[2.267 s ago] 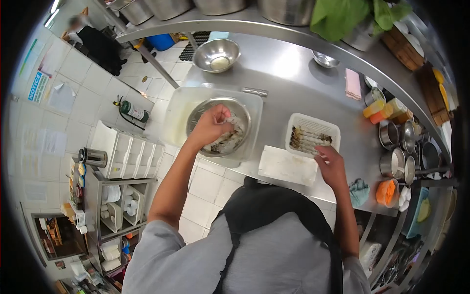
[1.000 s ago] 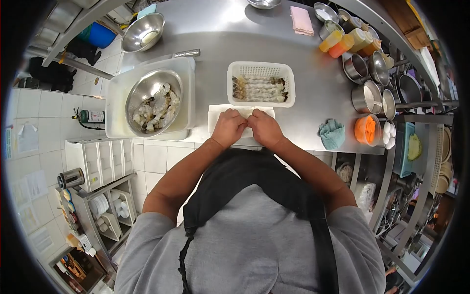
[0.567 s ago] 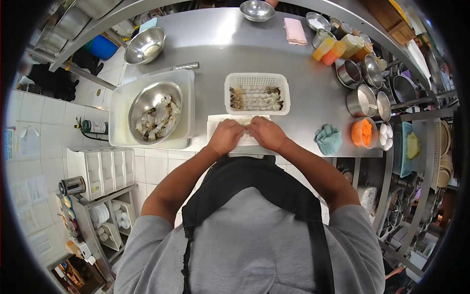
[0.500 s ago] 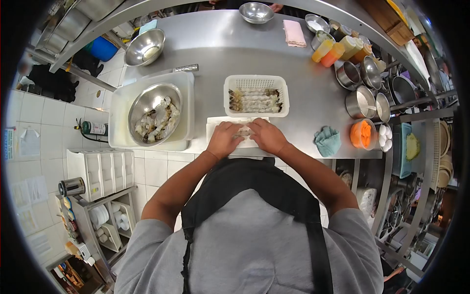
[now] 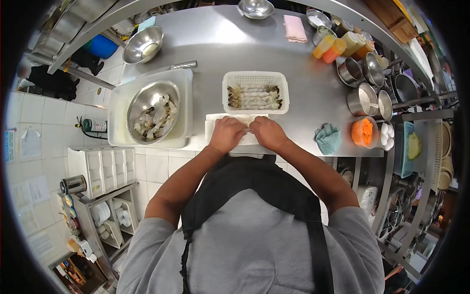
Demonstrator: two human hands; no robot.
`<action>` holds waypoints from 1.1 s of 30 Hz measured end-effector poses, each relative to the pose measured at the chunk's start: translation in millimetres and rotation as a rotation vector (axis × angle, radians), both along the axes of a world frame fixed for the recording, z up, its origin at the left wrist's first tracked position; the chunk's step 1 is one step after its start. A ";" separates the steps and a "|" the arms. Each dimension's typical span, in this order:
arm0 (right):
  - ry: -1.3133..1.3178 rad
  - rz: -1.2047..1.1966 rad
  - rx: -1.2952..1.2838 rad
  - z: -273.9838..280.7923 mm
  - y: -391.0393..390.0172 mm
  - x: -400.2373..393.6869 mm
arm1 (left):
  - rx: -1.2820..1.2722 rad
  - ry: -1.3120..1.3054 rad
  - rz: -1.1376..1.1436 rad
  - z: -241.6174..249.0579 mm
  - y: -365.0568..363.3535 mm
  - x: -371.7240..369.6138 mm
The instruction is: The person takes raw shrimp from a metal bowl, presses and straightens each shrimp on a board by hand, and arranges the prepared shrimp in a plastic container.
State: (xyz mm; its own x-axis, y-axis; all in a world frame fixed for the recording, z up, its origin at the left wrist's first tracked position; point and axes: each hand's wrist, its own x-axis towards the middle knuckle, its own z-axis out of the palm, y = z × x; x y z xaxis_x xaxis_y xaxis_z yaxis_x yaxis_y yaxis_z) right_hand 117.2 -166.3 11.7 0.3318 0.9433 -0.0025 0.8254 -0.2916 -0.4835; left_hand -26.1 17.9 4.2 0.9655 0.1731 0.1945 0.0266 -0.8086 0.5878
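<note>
Both hands rest side by side on a white board (image 5: 213, 128) at the near edge of the steel counter (image 5: 230, 44). The left hand (image 5: 226, 134) and the right hand (image 5: 267, 133) meet at the fingertips, knuckles up, fingers curled down over a small pale prawn (image 5: 247, 130) pinched between them (only a sliver of it shows, so how each hand grips it I cannot tell). The board lies just in front of a white basket (image 5: 255, 78), in which peeled prawns are laid out in rows, tails to the right.

To the left stands a white tub (image 5: 117, 100) holding a steel bowl (image 5: 138, 102) of raw prawns. Behind the tub lies a knife (image 5: 183, 64), and further back another bowl (image 5: 143, 44) with something pale in it. A third bowl (image 5: 255, 8) sits at the far edge, with a pink cloth (image 5: 294, 28) beside it.

To the right of the hands a teal cloth (image 5: 328, 138) lies bunched near the counter's edge, next to a tub of orange slices (image 5: 363, 132) and some eggs (image 5: 387, 135). Squeeze bottles (image 5: 331, 49) and metal pots (image 5: 366, 98) stand beyond.
</note>
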 end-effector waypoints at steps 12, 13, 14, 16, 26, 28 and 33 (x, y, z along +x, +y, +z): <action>0.033 0.025 0.205 -15.3 46.7 -26.6 | -0.061 -0.063 0.038 -16.7 32.0 -23.8; 0.013 0.044 0.188 -16.3 46.3 -26.8 | -0.049 -0.067 0.025 -18.8 32.8 -25.4; 0.001 0.068 0.204 -17.9 45.9 -26.9 | -0.043 -0.062 0.018 -20.2 33.0 -26.8; -0.031 0.106 0.243 -20.6 45.4 -23.6 | -0.025 -0.057 -0.005 -18.3 34.4 -25.4; 0.027 0.034 0.309 -5.8 35.4 -17.9 | -0.041 0.008 0.031 -10.4 33.0 -23.3; 0.044 0.047 0.250 -7.8 33.3 -13.6 | -0.026 -0.009 0.028 -4.8 25.6 -18.7; 0.043 0.062 0.225 -12.9 34.2 -13.7 | -0.022 -0.024 0.011 -15.8 23.0 -14.1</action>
State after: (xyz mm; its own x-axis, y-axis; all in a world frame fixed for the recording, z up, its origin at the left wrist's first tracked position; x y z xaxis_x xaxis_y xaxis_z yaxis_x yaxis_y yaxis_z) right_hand 103.4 -132.1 -1.2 0.2773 0.9403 0.1974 0.8154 -0.1216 -0.5660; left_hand -40.2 40.9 -11.6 0.9585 0.1887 0.2139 0.0212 -0.7949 0.6064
